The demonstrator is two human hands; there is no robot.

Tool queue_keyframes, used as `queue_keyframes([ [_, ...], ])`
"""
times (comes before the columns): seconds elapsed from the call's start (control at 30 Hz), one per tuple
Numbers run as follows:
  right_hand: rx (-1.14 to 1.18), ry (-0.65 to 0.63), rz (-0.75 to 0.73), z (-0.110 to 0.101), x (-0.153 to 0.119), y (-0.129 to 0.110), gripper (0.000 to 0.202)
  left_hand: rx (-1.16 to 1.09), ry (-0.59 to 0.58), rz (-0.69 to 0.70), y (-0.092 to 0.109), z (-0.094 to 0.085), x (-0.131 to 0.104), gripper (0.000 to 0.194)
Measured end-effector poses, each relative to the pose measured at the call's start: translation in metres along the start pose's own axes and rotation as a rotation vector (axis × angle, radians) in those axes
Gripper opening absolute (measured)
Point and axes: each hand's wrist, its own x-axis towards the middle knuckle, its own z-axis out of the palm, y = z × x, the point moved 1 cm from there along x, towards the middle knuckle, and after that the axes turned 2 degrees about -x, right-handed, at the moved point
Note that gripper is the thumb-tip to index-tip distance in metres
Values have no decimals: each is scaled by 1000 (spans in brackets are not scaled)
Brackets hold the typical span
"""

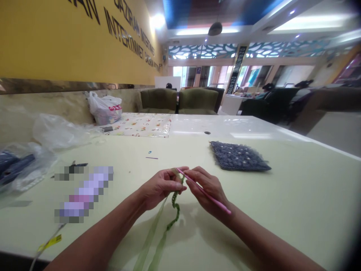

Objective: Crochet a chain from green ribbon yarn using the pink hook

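In the middle of the view my two hands meet above the table. Between thumb and fingers my left hand (165, 185) pinches the top of a green crocheted chain (176, 209), which dangles in a wavy line. Two strands of sheer green ribbon (153, 229) run from the work toward the near table edge. My right hand (207, 187) is closed around a pink crochet hook (213, 199). The hook's tip reaches the green loop at my left fingertips, and its rounded end sticks out past my right wrist. Whether the ribbon is caught on the tip is too small to tell.
A dark beaded crocheted pouch (239, 156) lies right of my hands. Beyond them are a thin needle-like stick (151, 158) and a small blue ring (150, 152). At left are a blurred-out purple object (87, 192), plastic bags (64, 131) and a patterned sheet (143, 124) farther back.
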Motion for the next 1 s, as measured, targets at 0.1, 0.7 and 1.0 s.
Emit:
queue_keyframes([
  [0.1,35,1,-9,1,1,-2,28,92,-26,-7,0,2,-1,44],
  [0.7,91,100,100,-1,1,-5,17,72,158,166,6,-4,0,85],
  [1.0,3,58,-19,5,-2,-1,24,14,138,99,0,-1,-3,103],
])
